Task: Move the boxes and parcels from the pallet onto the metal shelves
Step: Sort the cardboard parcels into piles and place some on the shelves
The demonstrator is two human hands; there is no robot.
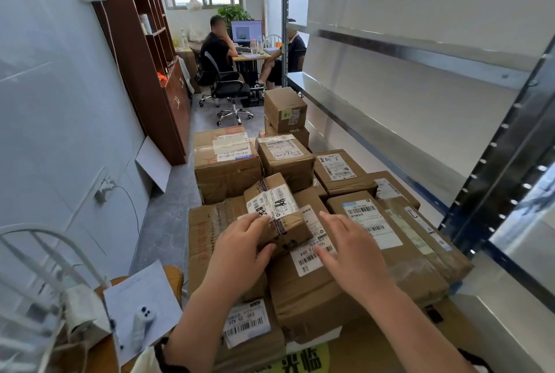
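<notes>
My left hand [243,240] grips the small brown cardboard box [277,210] at its near left corner, fingers laid over the top and thumb pressed against the near face. My right hand [345,240] is released, fingers straight and spread, just beside the box's right side. I cannot tell whether it touches what lies below it.

The box sits tilted on top of the stack, resting on a larger brown carton with a long white barcode label [315,297], with other cartons packed around it. The pallet itself is hidden under the load. The grey metal shelves with blue uprights [420,51] stand close on my right, and the tiers I can see hold nothing.

I judge the box light for its size and stiff enough to take a squeeze, since its edges stay square under my thumb. The glossy tape over the top and sides may be slick, so I would rather clamp it between both palms on opposite bare cardboard faces than trust one corner pinch. Because it lies askew, it could slide off its neighbour if nudged. What is inside I cannot know, so I would set it down gently.

It is a compact brown block, banded with clear and printed tape, carrying a white shipping label with barcodes and bold black marker strokes across the top.
</notes>
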